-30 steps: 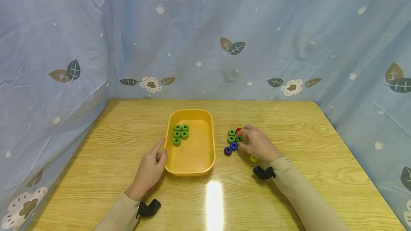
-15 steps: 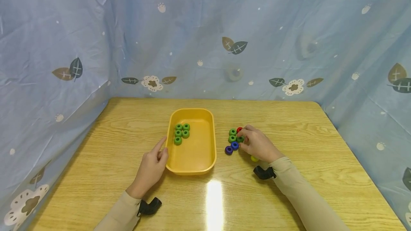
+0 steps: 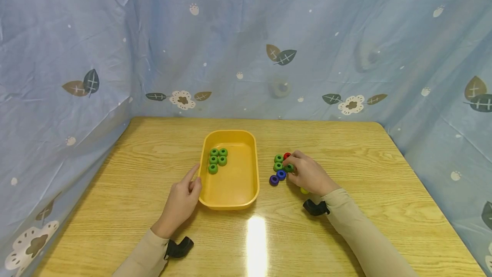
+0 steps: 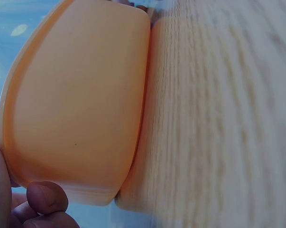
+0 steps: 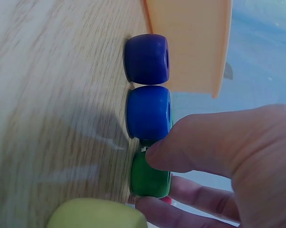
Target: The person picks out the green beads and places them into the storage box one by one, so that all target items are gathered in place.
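Note:
My right hand (image 3: 309, 174) pinches a green bead (image 5: 150, 178) between thumb and fingers, low at the table. Against that bead's left side stand two more green beads (image 3: 278, 166), with a red bead (image 3: 287, 156) behind, partly covered by my fingers. A blue bead (image 5: 148, 113) and a purple bead (image 5: 146, 59) sit in line nearer the tray. Under the wrist lies a yellow bead (image 3: 304, 190), mostly hidden in the head view. My left hand (image 3: 180, 200) touches the left rim of the yellow tray (image 3: 230, 206), index finger extended. Several green beads (image 3: 213, 160) stand inside the tray, at its left.
Everything stands on a wooden table (image 3: 326, 140), its far edge meeting a blue patterned curtain (image 3: 230, 54). Black wrist mounts (image 3: 316, 207) are strapped to both sleeves. Light glares off the table (image 3: 256, 243) in front of the tray.
My right fingers have shifted very slightly, with the green bead moved a little to the right and more of the red bead showing. The left hand and tray hold still.

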### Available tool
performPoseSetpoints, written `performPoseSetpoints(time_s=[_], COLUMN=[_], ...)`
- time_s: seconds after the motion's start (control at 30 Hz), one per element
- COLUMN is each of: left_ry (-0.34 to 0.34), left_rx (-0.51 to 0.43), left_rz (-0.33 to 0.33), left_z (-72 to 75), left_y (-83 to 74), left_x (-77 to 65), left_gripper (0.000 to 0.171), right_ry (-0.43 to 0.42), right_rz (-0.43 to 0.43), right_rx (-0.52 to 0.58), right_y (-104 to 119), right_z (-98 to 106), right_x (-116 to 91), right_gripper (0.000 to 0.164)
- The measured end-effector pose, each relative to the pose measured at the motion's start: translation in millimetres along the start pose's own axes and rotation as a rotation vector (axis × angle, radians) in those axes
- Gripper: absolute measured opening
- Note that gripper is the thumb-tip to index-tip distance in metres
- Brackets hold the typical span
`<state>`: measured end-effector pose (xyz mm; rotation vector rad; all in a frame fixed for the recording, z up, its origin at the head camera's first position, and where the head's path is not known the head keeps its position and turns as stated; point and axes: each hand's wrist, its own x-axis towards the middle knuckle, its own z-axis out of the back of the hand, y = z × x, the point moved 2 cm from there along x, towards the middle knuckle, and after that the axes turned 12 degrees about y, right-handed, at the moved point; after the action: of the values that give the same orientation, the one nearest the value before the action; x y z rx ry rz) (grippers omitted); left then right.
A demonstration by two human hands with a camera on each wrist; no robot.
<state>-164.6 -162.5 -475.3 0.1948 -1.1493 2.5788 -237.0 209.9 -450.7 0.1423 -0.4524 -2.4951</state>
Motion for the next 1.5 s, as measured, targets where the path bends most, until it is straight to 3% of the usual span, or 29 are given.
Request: performPoseSetpoints(time_s=[1.5], left_ry=[0.015], left_rx=[-0.031], left_rz=[0.015], left_z=[-0.6], left_y=[1.5], left_x=[0.5], left_gripper=[0.046], right_ry=[-0.01], right_rz=[0.012], right_rx=[-0.031], right_y=[0.5], right_z=[-3.2], right_x=[-0.2], right_gripper=[0.025])
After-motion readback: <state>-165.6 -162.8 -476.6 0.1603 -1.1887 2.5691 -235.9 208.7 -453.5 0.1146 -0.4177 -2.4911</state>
